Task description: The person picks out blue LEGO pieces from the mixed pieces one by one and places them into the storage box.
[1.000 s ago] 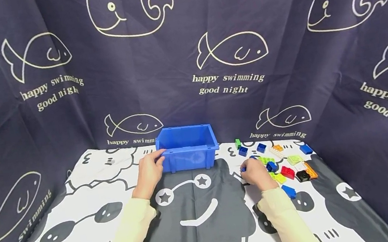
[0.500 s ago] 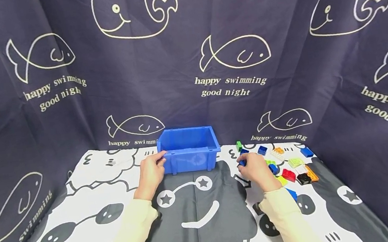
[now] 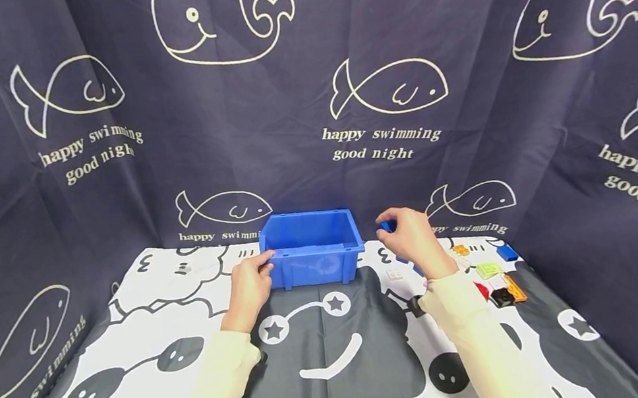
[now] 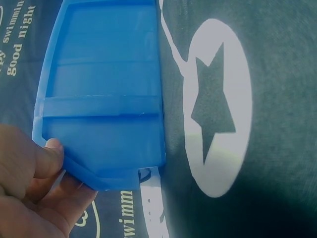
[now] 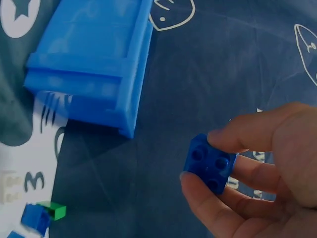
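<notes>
A blue plastic bin (image 3: 315, 268) stands against the back curtain. At its front left corner my left hand (image 3: 249, 292) pinches the rim, thumb on the outer face in the left wrist view. Right of the bin, my right hand (image 3: 412, 240) is raised and pinches a small blue toy building brick (image 5: 210, 164) between thumb and fingers, studs showing in the right wrist view. The brick is apart from the bin, at about the height of its rim in the head view.
Loose toy bricks lie on the cloth at right, partly hidden by my right arm: a lime one (image 3: 489, 270), a black one (image 3: 502, 297), a blue one (image 3: 506, 252), an orange one (image 3: 515, 288). Nearer the bin lies a white brick (image 3: 394, 275). Dark curtain (image 3: 263, 133) rises behind.
My right hand has risen from the brick pile and moved toward the back, carrying the blue building brick. My left hand stays on the bin's corner.
</notes>
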`<action>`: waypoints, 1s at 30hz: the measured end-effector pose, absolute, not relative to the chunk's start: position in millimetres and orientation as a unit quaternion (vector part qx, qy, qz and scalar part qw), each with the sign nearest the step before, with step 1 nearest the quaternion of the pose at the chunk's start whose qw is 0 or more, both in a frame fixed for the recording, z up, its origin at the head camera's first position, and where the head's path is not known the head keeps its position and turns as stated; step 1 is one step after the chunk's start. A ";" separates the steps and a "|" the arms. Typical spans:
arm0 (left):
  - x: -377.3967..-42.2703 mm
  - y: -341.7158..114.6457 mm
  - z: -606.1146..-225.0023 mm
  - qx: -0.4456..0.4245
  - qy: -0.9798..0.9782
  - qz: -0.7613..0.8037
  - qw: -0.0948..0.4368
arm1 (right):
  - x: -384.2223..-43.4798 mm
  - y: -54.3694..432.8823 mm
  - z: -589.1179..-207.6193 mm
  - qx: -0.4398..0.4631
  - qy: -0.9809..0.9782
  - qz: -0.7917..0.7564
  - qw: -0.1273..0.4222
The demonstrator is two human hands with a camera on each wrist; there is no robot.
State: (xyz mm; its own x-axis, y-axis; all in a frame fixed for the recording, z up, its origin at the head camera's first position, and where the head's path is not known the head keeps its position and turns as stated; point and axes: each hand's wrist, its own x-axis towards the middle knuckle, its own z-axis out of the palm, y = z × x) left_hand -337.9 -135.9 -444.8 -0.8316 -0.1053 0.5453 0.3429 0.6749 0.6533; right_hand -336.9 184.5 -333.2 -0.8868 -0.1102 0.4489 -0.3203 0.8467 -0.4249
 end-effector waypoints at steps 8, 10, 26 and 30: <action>-337.7 -132.7 -446.0 -0.075 -0.864 -0.388 0.311 | -351.0 164.2 -318.3 0.123 -0.940 0.255 0.190; -337.9 -133.5 -446.2 -0.076 -0.864 -0.388 0.311 | -353.0 158.2 -315.7 0.129 -0.938 0.260 0.191; -335.9 -136.3 -445.6 -0.053 -0.875 -0.398 0.272 | -369.0 115.8 -316.1 0.134 -0.930 0.292 0.177; -336.1 -135.4 -446.4 -0.055 -0.874 -0.397 0.274 | -374.7 107.9 -320.0 0.131 -0.934 0.289 0.164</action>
State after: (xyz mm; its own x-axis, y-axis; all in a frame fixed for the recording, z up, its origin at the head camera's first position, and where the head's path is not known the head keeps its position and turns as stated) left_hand -336.1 -135.4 -446.4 -0.8437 -0.1225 0.5227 0.3132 0.6785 0.6645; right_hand -374.7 107.9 -320.0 -0.9119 -0.1507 0.3818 -0.3401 0.7982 -0.4972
